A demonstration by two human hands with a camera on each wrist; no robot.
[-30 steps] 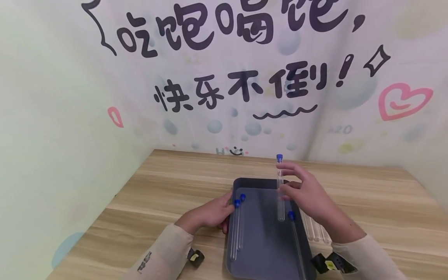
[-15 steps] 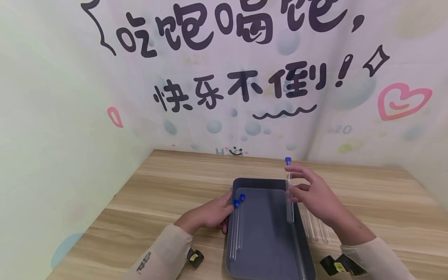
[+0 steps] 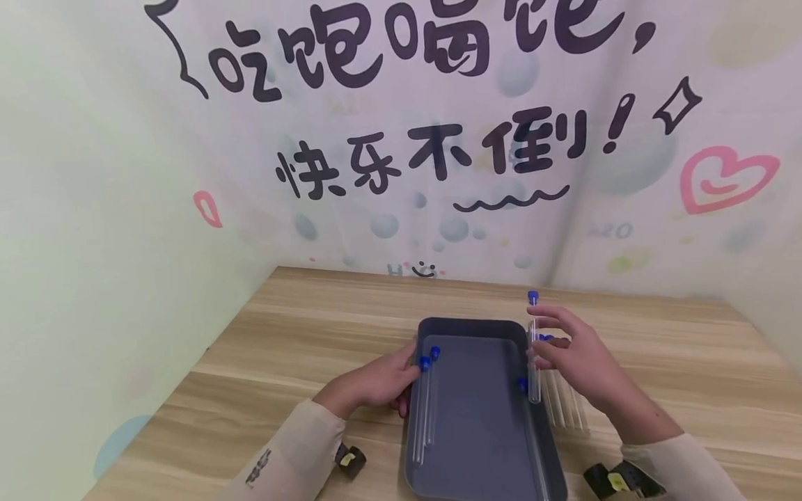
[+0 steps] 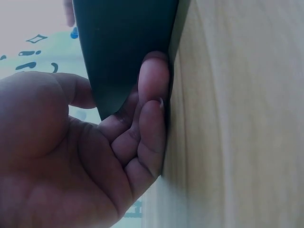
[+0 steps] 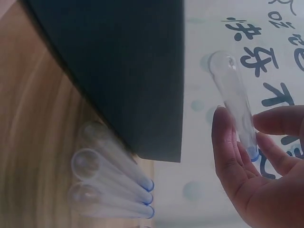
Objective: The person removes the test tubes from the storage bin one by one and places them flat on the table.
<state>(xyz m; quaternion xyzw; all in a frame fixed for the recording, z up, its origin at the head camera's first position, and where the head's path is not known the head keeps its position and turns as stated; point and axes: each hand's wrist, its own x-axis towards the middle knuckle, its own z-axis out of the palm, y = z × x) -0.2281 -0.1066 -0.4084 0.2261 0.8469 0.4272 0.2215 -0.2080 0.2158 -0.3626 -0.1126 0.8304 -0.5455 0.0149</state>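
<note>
My right hand (image 3: 579, 358) pinches a clear test tube (image 3: 534, 386) with a blue cap between thumb and fingers. The tube stands nearly upright, cap up, over the right rim of a dark grey tray (image 3: 476, 424). In the right wrist view its rounded end (image 5: 223, 64) is apart from the tray wall (image 5: 128, 71). My left hand (image 3: 379, 379) grips the tray's left side, thumb at the rim and fingers curled low against the wall (image 4: 123, 38). Two capped test tubes (image 3: 418, 424) lie along the tray's left side, another tube (image 3: 536, 452) along its right.
Several capped test tubes (image 3: 564, 403) lie side by side on the wooden table (image 3: 301, 334), just right of the tray and partly behind my right hand. A printed cloth (image 3: 376, 229) hangs along the table's back edge.
My right hand has carried the upright test tube rightward and slightly lower, from above the tray's inside to its right rim. My left hand and the tray have stayed put.
</note>
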